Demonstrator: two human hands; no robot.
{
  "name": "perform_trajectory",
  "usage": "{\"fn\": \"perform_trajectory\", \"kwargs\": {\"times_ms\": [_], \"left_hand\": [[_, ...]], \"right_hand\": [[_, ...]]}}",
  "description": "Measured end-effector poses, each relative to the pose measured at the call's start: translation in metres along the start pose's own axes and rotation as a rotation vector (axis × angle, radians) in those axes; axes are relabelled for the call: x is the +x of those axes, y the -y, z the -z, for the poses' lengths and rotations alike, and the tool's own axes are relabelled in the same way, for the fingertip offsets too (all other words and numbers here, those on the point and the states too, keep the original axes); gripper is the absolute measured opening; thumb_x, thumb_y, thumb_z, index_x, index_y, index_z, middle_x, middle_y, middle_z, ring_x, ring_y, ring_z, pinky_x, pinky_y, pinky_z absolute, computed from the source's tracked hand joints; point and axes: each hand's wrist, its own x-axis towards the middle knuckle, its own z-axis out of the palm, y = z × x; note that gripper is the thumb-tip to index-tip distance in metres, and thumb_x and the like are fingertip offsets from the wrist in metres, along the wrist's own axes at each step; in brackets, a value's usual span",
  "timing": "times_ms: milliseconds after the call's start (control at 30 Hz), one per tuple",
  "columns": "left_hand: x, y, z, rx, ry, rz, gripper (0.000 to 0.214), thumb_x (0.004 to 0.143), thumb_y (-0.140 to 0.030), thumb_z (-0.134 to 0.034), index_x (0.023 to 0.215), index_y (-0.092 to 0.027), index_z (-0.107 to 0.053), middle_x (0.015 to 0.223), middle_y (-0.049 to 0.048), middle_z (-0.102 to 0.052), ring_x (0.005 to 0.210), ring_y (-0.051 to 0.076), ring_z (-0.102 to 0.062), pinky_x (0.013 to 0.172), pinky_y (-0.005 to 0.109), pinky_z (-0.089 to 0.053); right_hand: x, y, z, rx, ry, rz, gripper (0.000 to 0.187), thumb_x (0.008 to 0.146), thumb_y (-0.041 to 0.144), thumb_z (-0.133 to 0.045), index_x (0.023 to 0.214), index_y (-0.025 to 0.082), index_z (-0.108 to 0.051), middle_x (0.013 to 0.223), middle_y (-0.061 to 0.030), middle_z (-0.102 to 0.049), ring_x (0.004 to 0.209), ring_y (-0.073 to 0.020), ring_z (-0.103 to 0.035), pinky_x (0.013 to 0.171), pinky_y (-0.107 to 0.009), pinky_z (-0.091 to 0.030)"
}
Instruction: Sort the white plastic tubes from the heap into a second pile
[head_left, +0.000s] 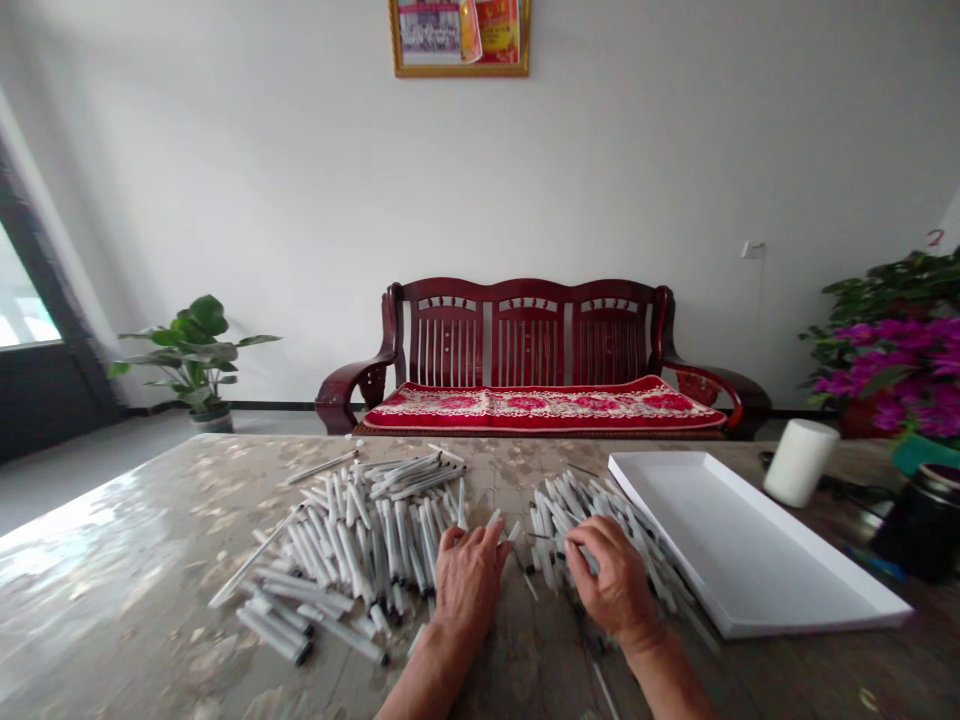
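Two heaps of white pens lie on the marble-patterned table (135,560). The larger left heap of pens (352,540) spreads from the table's middle toward the left. A smaller right heap of pens (577,510) lies beside a white tray. My left hand (469,580) rests palm down at the right edge of the left heap, fingers curled onto the pens. My right hand (611,580) lies on the right heap, fingers bent and pressed on the pens there. What either hand grips is hidden under the fingers.
An empty white rectangular tray (742,550) lies to the right. A white cylinder (799,462), a dark jar (922,520) and purple flowers (900,370) stand at the far right. Behind the table are a red wooden bench (525,350) and a potted plant (195,355).
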Motion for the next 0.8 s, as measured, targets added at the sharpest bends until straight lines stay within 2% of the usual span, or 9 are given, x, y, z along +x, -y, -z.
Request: {"fn": "perform_trajectory", "kwargs": {"times_ms": [133, 233, 333, 433, 500, 667, 800], "left_hand": [[0.003, 0.001, 0.006, -0.012, -0.003, 0.039, 0.029, 0.099, -0.021, -0.044, 0.099, -0.026, -0.073, 0.079, 0.0014, -0.078, 0.074, 0.017, -0.072, 0.088, 0.034, -0.043], [0.006, 0.008, 0.019, 0.034, 0.041, 0.152, 0.031, 0.098, -0.02, -0.044, 0.089, -0.027, -0.073, 0.085, 0.0018, -0.079, 0.08, 0.019, -0.073, 0.092, 0.037, -0.042], [0.01, 0.017, 0.033, 0.077, 0.084, 0.273, 0.028, 0.096, -0.022, -0.046, 0.093, -0.027, -0.074, 0.091, 0.003, -0.079, 0.087, 0.021, -0.072, 0.09, 0.038, -0.041], [0.014, 0.022, 0.037, 0.096, 0.15, 0.343, 0.024, 0.093, -0.024, -0.051, 0.096, -0.027, -0.075, 0.096, 0.0049, -0.079, 0.09, 0.022, -0.072, 0.087, 0.037, -0.042], [0.018, 0.024, 0.035, 0.105, 0.18, 0.353, 0.024, 0.092, -0.023, -0.052, 0.1, -0.026, -0.075, 0.099, 0.0066, -0.078, 0.091, 0.023, -0.071, 0.086, 0.037, -0.042], [0.026, 0.024, 0.02, 0.178, 0.186, 0.273, 0.027, 0.092, -0.019, -0.048, 0.097, -0.023, -0.074, 0.098, 0.0104, -0.075, 0.087, 0.024, -0.069, 0.079, 0.036, -0.045], [0.03, 0.023, 0.011, 0.269, 0.246, 0.235, 0.027, 0.091, -0.014, -0.047, 0.094, -0.02, -0.073, 0.096, 0.0118, -0.073, 0.084, 0.025, -0.068, 0.078, 0.036, -0.047]], "right_hand": [[0.0, 0.018, -0.006, 0.003, 0.122, 0.03, 0.017, 0.093, 0.021, -0.052, 0.09, 0.023, -0.068, 0.088, -0.0055, -0.067, 0.086, -0.0205, -0.061, 0.081, -0.034, -0.048], [0.0, 0.037, -0.015, 0.033, 0.278, 0.048, 0.022, 0.091, 0.02, -0.055, 0.105, 0.025, -0.07, 0.107, -0.0059, -0.07, 0.101, -0.0227, -0.062, 0.094, -0.038, -0.047], [-0.004, 0.052, -0.028, 0.072, 0.433, 0.083, 0.031, 0.091, 0.024, -0.061, 0.12, 0.03, -0.068, 0.129, -0.0024, -0.067, 0.126, -0.0251, -0.053, 0.111, -0.042, -0.036], [-0.008, 0.057, -0.039, 0.108, 0.557, 0.104, 0.031, 0.093, 0.027, -0.061, 0.123, 0.034, -0.067, 0.132, 0.0015, -0.066, 0.134, -0.0246, -0.048, 0.12, -0.047, -0.024], [-0.009, 0.054, -0.041, 0.101, 0.566, 0.076, 0.026, 0.094, 0.025, -0.06, 0.116, 0.032, -0.07, 0.124, 0.0002, -0.07, 0.13, -0.0238, -0.052, 0.121, -0.048, -0.023], [-0.006, 0.04, -0.034, -0.013, 0.462, -0.013, 0.019, 0.093, 0.016, -0.057, 0.091, 0.025, -0.074, 0.098, -0.0027, -0.074, 0.113, -0.023, -0.061, 0.118, -0.047, -0.028], [-0.007, 0.033, -0.028, -0.061, 0.388, -0.023, 0.019, 0.092, 0.015, -0.059, 0.085, 0.024, -0.074, 0.092, -0.0018, -0.074, 0.114, -0.0245, -0.06, 0.114, -0.048, -0.031]]}}
